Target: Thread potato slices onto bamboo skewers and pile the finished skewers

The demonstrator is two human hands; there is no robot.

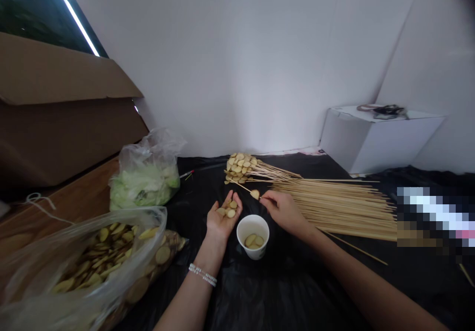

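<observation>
My left hand [221,221] is turned palm up, with fingers curved around several small potato slices [230,213] lying in it. Pinched in my right hand [284,211] is a thin bamboo skewer [240,185] that slants up to the left, and one potato slice [255,194] is threaded on it near my fingertips. Between my wrists stands a white paper cup [253,222] with a few slices at its bottom. Behind my hands lies a pile of skewered potato slices [241,165], their sticks pointing right. Many bare skewers [345,207] are spread beside my right hand.
An open plastic bag of potato slices [100,257] sits at the lower left. Behind it is a tied bag of pale green leaves [144,182]. A cardboard box [55,123] stands far left, a white box [382,135] at the right. Black plastic sheeting [267,291] covers the surface.
</observation>
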